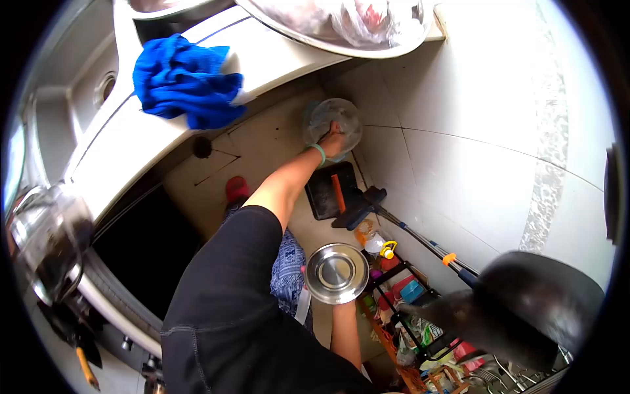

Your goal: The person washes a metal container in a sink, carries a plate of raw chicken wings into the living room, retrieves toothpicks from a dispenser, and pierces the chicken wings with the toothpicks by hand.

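My left hand (333,139), with a pale green band at the wrist, reaches over and into a translucent bin (351,118) lined with a thin plastic bag. Its fingers look curled together, and whatever they hold is not clear. Lower down, my right hand (304,269) grips a round, shiny stainless-steel bowl (336,273) from beneath. Only fingertips show at the bowl's left rim; the rest of that hand is hidden under it. Concentric rings show in the bowl's bottom.
A blue cloth (187,82) hangs over the counter edge (275,62). A large metal tray (308,36) holds plastic bags. Beside the bin lie a black dustpan (328,190) and a broom (361,207). A rack (407,295) of bottles and a dark wok-like pan (525,308) stand at right.
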Motion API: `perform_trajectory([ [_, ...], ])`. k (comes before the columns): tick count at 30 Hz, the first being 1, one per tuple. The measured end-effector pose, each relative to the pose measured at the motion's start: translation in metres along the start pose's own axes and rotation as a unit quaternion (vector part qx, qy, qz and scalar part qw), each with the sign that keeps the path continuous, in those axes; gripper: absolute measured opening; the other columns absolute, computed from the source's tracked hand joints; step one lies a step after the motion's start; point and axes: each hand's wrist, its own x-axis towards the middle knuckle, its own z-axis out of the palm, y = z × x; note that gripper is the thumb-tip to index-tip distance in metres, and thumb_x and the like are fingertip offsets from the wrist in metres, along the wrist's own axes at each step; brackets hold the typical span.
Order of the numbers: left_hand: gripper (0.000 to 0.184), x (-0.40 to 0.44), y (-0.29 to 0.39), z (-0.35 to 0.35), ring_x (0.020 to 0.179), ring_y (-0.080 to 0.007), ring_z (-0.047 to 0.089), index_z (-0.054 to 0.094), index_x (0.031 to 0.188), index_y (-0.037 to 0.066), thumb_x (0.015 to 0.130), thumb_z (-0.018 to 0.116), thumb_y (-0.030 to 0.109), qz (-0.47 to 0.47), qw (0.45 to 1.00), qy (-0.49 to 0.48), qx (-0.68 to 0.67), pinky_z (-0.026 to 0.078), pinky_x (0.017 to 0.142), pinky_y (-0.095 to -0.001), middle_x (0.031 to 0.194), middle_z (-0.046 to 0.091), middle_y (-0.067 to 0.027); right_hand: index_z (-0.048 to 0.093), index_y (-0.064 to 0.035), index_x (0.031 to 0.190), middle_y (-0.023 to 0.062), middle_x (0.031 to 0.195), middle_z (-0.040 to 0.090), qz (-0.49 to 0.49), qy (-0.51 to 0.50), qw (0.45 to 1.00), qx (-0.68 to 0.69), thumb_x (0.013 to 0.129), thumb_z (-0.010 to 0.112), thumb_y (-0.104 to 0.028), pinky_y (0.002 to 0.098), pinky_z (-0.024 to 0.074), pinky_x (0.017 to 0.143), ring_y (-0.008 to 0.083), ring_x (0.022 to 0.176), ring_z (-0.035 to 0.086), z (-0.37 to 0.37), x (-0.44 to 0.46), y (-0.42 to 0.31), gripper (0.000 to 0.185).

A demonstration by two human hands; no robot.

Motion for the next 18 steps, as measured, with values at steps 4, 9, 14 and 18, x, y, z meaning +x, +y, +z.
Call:
perform_trajectory([
  [4, 0.047, 0.033, -0.011, 0.016, 0.109, -0.0349, 0.048, 0.047, 0.127, 0.008, 0.08, 0.05, 0.002, 0.049, 0.955, -0.118, 0.268, 0.045, 0.087, -0.0365, 0.133, 0.032, -0.0203, 0.038, -0.0073, 0.131, 0.0266, 0.133, 0.036, -0.024, 0.007, 0.999, 0.023, 0.081, 0.05, -0.055, 0.0685, 0.029, 0.092, 0.0488, 0.121, 0.031, -0.025, 0.003, -0.014, 0.07],
  [9, 0.048, 0.051, -0.035, 0.031, 0.086, -0.0301, 0.063, 0.046, 0.128, 0.011, 0.081, 0.05, 0.007, -0.032, 0.959, -0.107, 0.261, 0.051, 0.069, -0.0403, 0.13, 0.041, -0.0213, 0.038, -0.0074, 0.132, 0.0276, 0.134, 0.034, -0.035, 0.009, 0.999, 0.038, 0.081, 0.051, -0.054, 0.0691, 0.026, 0.093, 0.0494, 0.123, 0.026, -0.026, 0.007, -0.023, 0.071],
  [14, 0.045, 0.032, -0.031, -0.004, 0.105, -0.0291, 0.054, 0.046, 0.128, 0.012, 0.083, 0.047, 0.01, 0.06, 0.812, -0.207, 0.543, 0.048, 0.079, -0.0374, 0.128, 0.045, -0.0207, 0.037, -0.0076, 0.133, 0.0286, 0.134, 0.032, -0.026, -0.004, 0.999, 0.04, 0.081, 0.053, -0.053, 0.0697, 0.0229, 0.095, 0.05, 0.126, 0.022, -0.011, 0.01, -0.019, 0.071],
  [18, 0.047, -0.017, -0.029, -0.007, 0.122, -0.034, 0.039, 0.047, 0.128, 0.015, 0.082, 0.049, 0.01, 0.066, 0.93, 0.013, 0.362, 0.042, 0.089, -0.0461, 0.138, 0.034, -0.0193, 0.036, -0.0077, 0.134, 0.0295, 0.135, 0.031, -0.005, -0.025, 0.998, 0.061, 0.08, 0.054, -0.053, 0.0702, 0.0205, 0.096, 0.0505, 0.128, 0.018, 0.023, 0.009, -0.005, 0.072],
])
